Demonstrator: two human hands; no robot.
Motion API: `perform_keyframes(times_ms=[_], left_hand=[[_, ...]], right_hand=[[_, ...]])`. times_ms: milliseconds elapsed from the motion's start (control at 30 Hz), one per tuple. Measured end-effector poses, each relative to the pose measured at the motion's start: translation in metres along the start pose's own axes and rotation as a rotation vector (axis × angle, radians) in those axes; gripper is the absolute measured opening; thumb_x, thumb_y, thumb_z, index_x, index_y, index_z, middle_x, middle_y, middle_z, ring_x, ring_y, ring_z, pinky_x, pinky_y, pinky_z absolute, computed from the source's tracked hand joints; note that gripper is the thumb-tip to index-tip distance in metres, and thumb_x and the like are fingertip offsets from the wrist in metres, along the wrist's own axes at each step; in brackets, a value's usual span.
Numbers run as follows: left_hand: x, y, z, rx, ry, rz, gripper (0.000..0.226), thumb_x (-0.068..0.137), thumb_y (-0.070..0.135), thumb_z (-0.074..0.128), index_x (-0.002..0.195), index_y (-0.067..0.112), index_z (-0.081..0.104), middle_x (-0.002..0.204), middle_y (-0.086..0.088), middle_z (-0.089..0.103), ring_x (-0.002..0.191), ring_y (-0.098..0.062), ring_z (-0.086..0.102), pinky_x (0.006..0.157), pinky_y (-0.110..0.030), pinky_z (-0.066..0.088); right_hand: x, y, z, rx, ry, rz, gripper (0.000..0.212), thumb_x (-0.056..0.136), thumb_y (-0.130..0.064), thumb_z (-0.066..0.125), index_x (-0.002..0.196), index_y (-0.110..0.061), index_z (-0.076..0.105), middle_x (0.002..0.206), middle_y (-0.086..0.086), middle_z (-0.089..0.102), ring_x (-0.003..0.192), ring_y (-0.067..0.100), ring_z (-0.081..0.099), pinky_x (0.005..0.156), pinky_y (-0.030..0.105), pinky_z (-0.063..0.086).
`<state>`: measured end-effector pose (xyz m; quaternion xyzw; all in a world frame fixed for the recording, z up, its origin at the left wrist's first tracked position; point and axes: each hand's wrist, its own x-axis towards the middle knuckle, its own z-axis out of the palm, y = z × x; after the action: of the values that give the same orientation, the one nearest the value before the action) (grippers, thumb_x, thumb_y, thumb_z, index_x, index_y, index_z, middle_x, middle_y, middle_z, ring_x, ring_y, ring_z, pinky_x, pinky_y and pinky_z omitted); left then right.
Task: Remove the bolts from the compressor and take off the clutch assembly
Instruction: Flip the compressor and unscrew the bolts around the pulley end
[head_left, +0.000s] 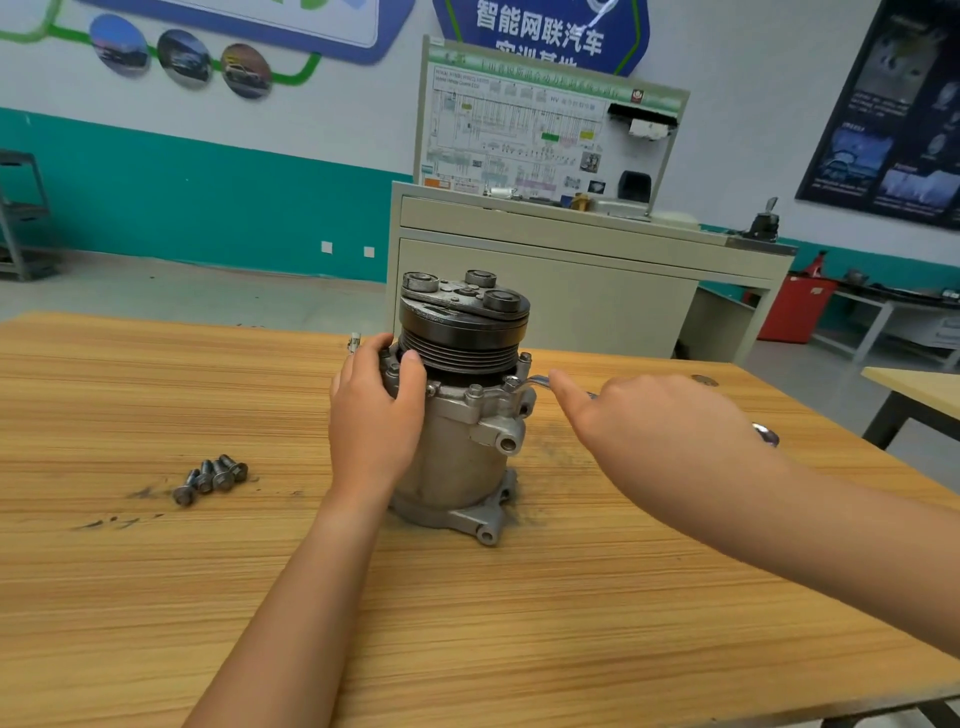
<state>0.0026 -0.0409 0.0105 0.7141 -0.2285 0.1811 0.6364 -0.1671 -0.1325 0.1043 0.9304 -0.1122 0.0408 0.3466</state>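
Training workshop behind: teal-banded wall (182, 197) and a wiring-diagram board (545, 135) on a grey cabinet (545, 291). Nearer, a wood-grain tabletop (156, 597), with the compressor (457, 457) upright at its middle, foot lugs down, clutch assembly (465, 322) not yet off and crowning the top. On the flange's left side, left hand (374, 415) wrapped round the compressor's upper rim, thumb laid across just below the pulley grooves, steadying the body. To the right, right hand (660, 431) closed over a wrench (540, 382), forefinger stretched along the shank, ring end seated on a bolt (511, 384) at the flange's right edge, far end poking out beyond the hand. Four loose bolts (210, 478) side by side on the tabletop, well to the left of the compressor. Judged partway through the bolt-removal step: several out, more bolt heads (475, 389) showing around the flange front. Next move likely calls for a firm counter-hold from the left hand while swinging the wrench to break this bolt loose, ring kept square on the head against slipping. After that, spinning it out by the fingers, setting it with the others, and working round the remaining heads before lifting the clutch assembly away.
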Motion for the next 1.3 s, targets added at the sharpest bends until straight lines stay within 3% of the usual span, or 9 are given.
perform_keyframes(times_ms=[200,267,400,733,900,1000,1067,1200,1300], left_hand=[[0.001,-0.006,-0.001,0.058,-0.011,0.083,0.047,0.086,0.044,0.040,0.122,0.018,0.053,0.107,0.013,0.053,0.096,-0.011,0.051,0.077,-0.028,0.037],[0.001,-0.006,0.000,0.058,-0.004,0.085,0.044,0.083,0.045,0.036,0.114,0.019,0.055,0.100,0.010,0.057,0.088,-0.011,0.051,0.070,-0.026,0.036],[0.006,-0.011,-0.006,-0.028,-0.021,0.090,0.029,0.087,0.039,0.031,0.098,0.028,0.056,0.086,0.017,0.057,0.079,0.006,0.052,0.062,-0.009,0.035],[0.029,-0.018,-0.007,-0.154,-0.165,-0.114,0.017,0.096,0.030,0.045,0.092,0.031,0.061,0.076,0.032,0.057,0.073,0.031,0.045,0.056,0.007,0.031],[0.031,-0.024,-0.006,-0.097,-0.176,0.005,0.046,0.098,0.033,0.040,0.074,0.001,0.062,0.069,-0.019,0.057,0.053,-0.003,0.040,0.054,-0.029,0.031],[0.031,-0.025,-0.006,-0.087,-0.126,0.062,0.048,0.099,0.028,0.040,0.056,0.012,0.053,0.048,0.000,0.043,0.045,-0.003,0.036,0.046,-0.023,0.027],[0.038,-0.026,-0.007,-0.113,-0.172,0.027,0.050,0.099,0.029,0.040,0.061,0.002,0.058,0.052,-0.003,0.047,0.046,-0.002,0.040,0.043,-0.013,0.030],[0.049,-0.032,-0.005,-0.215,-0.250,-0.042,0.052,0.101,0.023,0.036,0.057,0.024,0.063,0.054,0.014,0.063,0.052,0.008,0.054,0.045,-0.005,0.036],[0.051,-0.035,-0.002,-0.209,-0.268,-0.076,0.053,0.101,0.024,0.036,0.057,0.029,0.066,0.060,0.022,0.065,0.057,0.014,0.056,0.046,-0.004,0.036]], right_hand=[[0.009,0.015,0.006,0.162,0.031,0.111,0.049,0.092,-0.010,0.034,0.137,-0.028,0.030,0.060,-0.005,0.039,0.049,0.010,0.033,0.039,0.025,0.023],[0.012,0.017,0.008,0.210,-0.008,0.120,0.024,0.097,-0.025,0.030,0.112,-0.023,0.049,0.061,-0.005,0.041,0.051,0.009,0.037,0.041,0.025,0.024],[0.014,0.015,0.007,0.267,0.012,0.137,0.041,0.098,-0.045,0.018,0.068,-0.023,0.037,0.061,-0.006,0.042,0.051,0.008,0.037,0.043,0.025,0.021],[0.014,0.017,0.010,0.285,0.026,0.140,0.042,0.098,-0.044,0.016,0.069,-0.023,0.037,0.058,-0.007,0.044,0.053,0.006,0.039,0.044,0.024,0.024],[0.014,0.020,0.016,0.301,0.090,0.109,0.043,0.097,-0.046,0.014,0.067,-0.023,0.034,0.058,-0.006,0.044,0.053,0.007,0.040,0.045,0.023,0.026],[0.016,0.027,0.023,0.380,0.093,0.114,0.046,0.093,-0.051,0.011,0.065,-0.024,0.036,0.060,-0.006,0.045,0.054,0.008,0.040,0.048,0.027,0.032],[0.016,0.029,0.032,0.485,0.109,0.088,0.049,0.087,-0.055,0.008,0.065,-0.025,0.039,0.058,-0.005,0.047,0.053,0.009,0.044,0.051,0.030,0.037],[0.030,0.031,0.057,0.447,0.289,-0.047,0.068,0.083,-0.064,-0.006,0.070,-0.022,0.047,0.053,-0.006,0.049,0.049,0.015,0.050,0.047,0.032,0.041],[0.054,0.046,0.069,0.362,0.454,-0.210,0.068,0.097,-0.049,0.006,0.066,-0.012,0.054,0.047,-0.001,0.048,0.037,0.021,0.047,0.033,0.024,0.031]])
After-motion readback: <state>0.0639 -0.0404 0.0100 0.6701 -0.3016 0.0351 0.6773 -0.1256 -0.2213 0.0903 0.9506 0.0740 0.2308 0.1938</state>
